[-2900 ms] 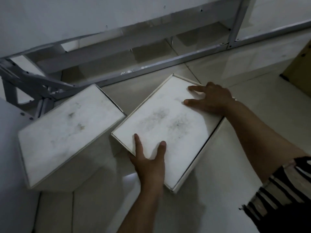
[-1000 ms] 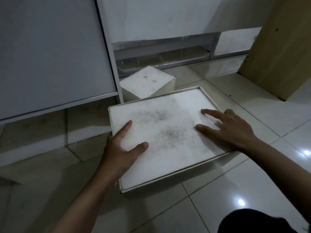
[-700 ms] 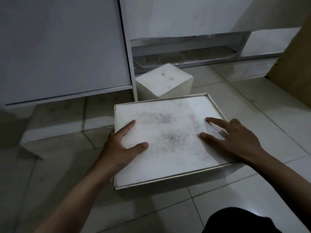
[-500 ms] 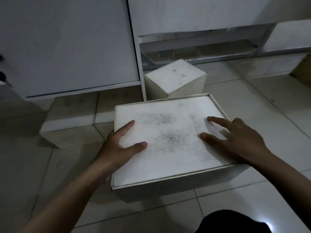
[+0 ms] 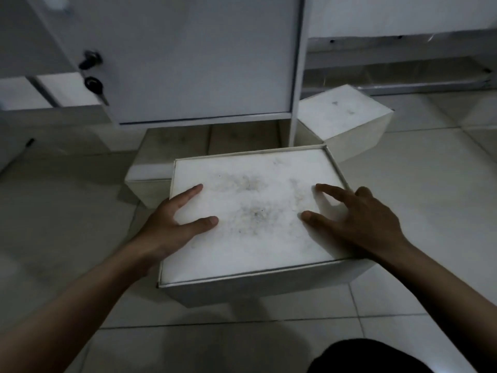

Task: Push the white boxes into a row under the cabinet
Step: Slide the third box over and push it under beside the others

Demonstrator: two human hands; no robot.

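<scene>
Under both hands, on the pale tiled floor (image 5: pixel 419 200): a large white box (image 5: pixel 250 219) with a smudged lid, close in front of the white cabinet (image 5: pixel 188 57). Left hand (image 5: pixel 172 224) laid flat on the lid's near-left part, fingers (image 5: pixel 188 192) spread apart, thumb out toward the middle, palm hanging over the left edge. Right hand (image 5: pixel 360 222) laid flat on the right part, fingers spread apart too, nothing gripped or pinched by either hand. Pressing on the lid only, as far as can be told.

Beyond the left fingers: a second white box (image 5: pixel 166 157), already partly beneath the cabinet's raised bottom edge, its near-left corner sticking out past the large box. Beyond the right fingers: a smaller white box (image 5: pixel 347 117), turned at an angle, just right of the cabinet's front leg and not under the cabinet. Keys (image 5: pixel 94 84) hanging from a lock on the cabinet door, far off to the left.

Judged progress: roughly a third done. One box partly tucked in. Large box in hand not yet slid under, its far edge just reaching the cabinet front. Angled box still to be straightened and pushed in line.
</scene>
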